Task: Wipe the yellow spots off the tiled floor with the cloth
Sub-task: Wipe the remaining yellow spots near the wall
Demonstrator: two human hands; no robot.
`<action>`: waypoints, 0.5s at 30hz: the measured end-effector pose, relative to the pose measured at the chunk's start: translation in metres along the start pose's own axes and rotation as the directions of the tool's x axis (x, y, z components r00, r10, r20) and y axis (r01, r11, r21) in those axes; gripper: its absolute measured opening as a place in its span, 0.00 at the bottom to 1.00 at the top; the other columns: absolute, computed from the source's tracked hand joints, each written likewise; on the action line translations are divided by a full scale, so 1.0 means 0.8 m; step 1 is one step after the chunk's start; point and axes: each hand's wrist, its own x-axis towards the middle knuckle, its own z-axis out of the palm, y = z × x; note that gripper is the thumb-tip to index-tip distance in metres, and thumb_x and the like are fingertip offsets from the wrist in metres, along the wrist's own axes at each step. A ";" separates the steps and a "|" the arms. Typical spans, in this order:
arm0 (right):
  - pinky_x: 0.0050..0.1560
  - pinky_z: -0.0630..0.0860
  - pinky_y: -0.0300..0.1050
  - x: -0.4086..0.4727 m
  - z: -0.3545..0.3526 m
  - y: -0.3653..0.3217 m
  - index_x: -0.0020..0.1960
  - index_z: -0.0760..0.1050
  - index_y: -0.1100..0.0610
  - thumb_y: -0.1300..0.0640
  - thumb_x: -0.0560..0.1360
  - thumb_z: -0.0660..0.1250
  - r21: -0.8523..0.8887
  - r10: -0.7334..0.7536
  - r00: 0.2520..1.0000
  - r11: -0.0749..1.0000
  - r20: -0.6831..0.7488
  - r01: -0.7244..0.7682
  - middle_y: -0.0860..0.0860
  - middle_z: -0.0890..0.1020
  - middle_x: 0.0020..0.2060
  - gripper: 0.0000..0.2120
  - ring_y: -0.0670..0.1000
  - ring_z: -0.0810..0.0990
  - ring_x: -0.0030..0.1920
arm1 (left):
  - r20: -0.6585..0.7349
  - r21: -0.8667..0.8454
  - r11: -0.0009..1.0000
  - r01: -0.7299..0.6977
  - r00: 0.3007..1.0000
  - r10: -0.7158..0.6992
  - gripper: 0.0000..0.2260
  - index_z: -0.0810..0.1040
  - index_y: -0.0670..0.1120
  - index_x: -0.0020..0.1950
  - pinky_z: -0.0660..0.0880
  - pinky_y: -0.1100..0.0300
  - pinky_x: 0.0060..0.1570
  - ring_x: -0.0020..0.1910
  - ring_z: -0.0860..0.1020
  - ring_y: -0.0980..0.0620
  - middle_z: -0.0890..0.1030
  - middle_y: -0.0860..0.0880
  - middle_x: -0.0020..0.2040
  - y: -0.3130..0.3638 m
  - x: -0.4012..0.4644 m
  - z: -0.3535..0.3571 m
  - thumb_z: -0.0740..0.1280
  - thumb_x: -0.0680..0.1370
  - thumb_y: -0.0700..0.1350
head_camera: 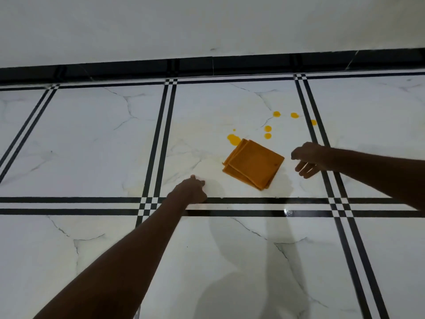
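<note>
A folded orange cloth (254, 164) lies flat on the white marble-look tiled floor (103, 139). Its far corner touches a larger yellow spot (233, 138). Several smaller yellow spots (268, 128) are scattered beyond it, up to the black tile lines on the right. My right hand (307, 158) hovers just right of the cloth, fingers apart, holding nothing. My left hand (192, 188) rests on the floor left of the cloth with its fingers curled in and empty.
A white wall with a black skirting strip (207, 65) runs across the back. Black double lines (230, 206) divide the tiles. A faint pale smear surrounds the cloth on the floor.
</note>
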 end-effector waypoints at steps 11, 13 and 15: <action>0.60 0.74 0.55 0.003 0.093 -0.001 0.70 0.68 0.61 0.44 0.79 0.47 -0.684 -0.627 0.777 0.542 0.058 0.489 0.60 0.77 0.63 0.29 0.62 0.77 0.61 | -0.056 0.012 0.999 0.033 0.998 -0.032 0.25 0.69 0.47 0.75 0.66 0.47 0.72 0.74 0.68 0.45 0.72 0.46 0.73 0.032 -0.029 -0.120 0.65 0.78 0.50; 0.66 0.72 0.59 0.028 0.111 -0.011 0.73 0.66 0.61 0.45 0.78 0.45 -0.727 -0.697 0.714 0.458 0.064 0.512 0.63 0.74 0.68 0.31 0.64 0.74 0.66 | -0.054 0.030 0.999 0.021 0.998 -0.019 0.27 0.66 0.47 0.76 0.66 0.46 0.72 0.74 0.67 0.44 0.71 0.45 0.74 0.026 -0.003 -0.124 0.65 0.78 0.52; 0.73 0.66 0.63 0.066 0.123 -0.017 0.77 0.61 0.60 0.45 0.80 0.49 -0.783 -0.726 0.682 0.374 0.088 0.498 0.64 0.66 0.75 0.30 0.66 0.67 0.74 | -0.094 0.024 1.000 0.001 0.996 0.001 0.29 0.63 0.46 0.78 0.65 0.45 0.72 0.74 0.66 0.42 0.68 0.42 0.75 0.020 0.034 -0.116 0.64 0.79 0.54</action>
